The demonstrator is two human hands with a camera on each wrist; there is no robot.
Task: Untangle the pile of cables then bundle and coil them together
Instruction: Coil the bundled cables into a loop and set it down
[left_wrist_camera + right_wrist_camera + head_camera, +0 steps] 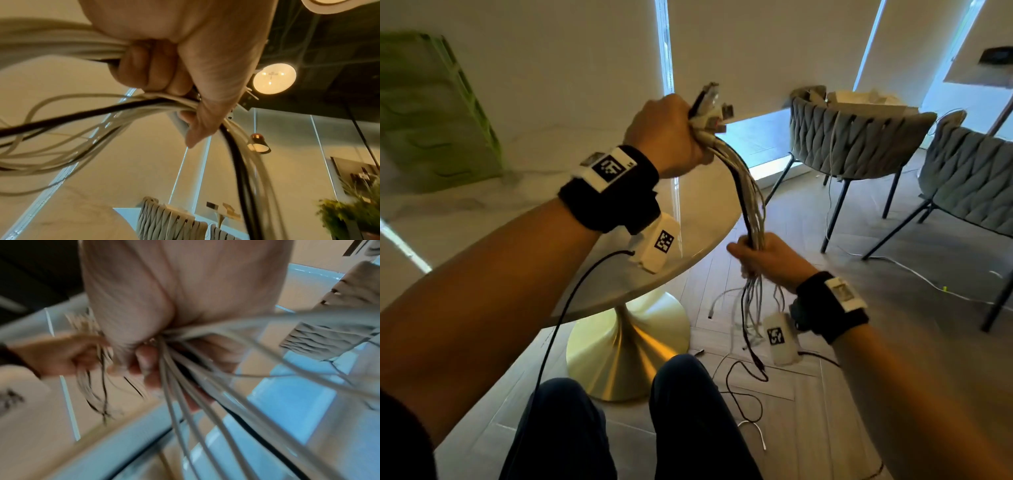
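Observation:
A bundle of several white cables and one black cable (748,195) hangs in the air between my two hands. My left hand (671,132) is raised above the table edge and grips the bundle just below its plug ends (714,106), which stick out above the fist. My right hand (767,255) is lower, beside the table, fingers curled round the same bundle. Below it the loose tails (751,318) dangle to the floor. The left wrist view shows my fingers (148,68) wrapped round the cables (82,113). In the blurred right wrist view the cables (185,386) fan out from my fist.
A round marble table (698,209) on a gold pedestal (619,356) stands left of the bundle. Two grey woven chairs (852,140) are at the right. Stray cable ends (746,394) lie on the wooden floor near my knees (681,394). A green box (431,113) sits on the table's far left.

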